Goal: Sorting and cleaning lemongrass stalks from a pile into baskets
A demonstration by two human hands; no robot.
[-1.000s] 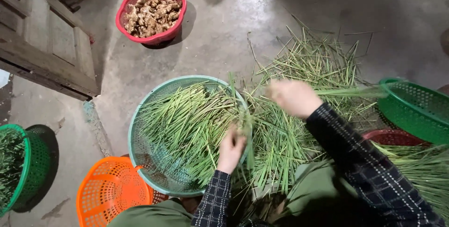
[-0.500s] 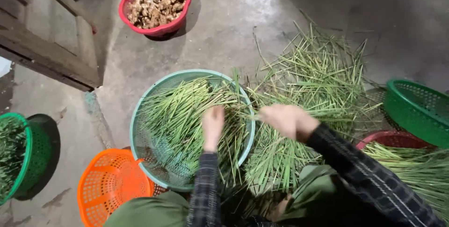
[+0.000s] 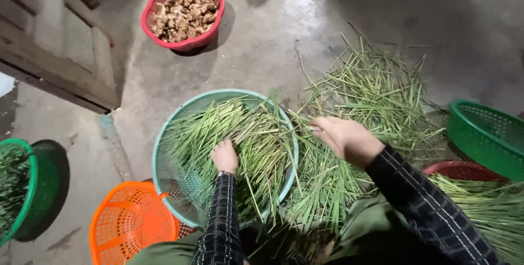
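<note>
Pressing flat, fingers spread, the left hand (image 3: 225,156) rests on green stalks (image 3: 240,139) in the teal basket (image 3: 164,150). The right hand (image 3: 346,139) seems loosely curled over the floor pile (image 3: 371,96); its grip is unclear. Overhanging stalks could spill off the rim.

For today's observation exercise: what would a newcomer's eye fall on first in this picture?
First, the heap of green stalks spread on the floor at centre right, spilling into the pale green basket where the left hand rests. The right hand reaches into the heap. Far off, top left, sits a red bowl of brown roots.
</note>
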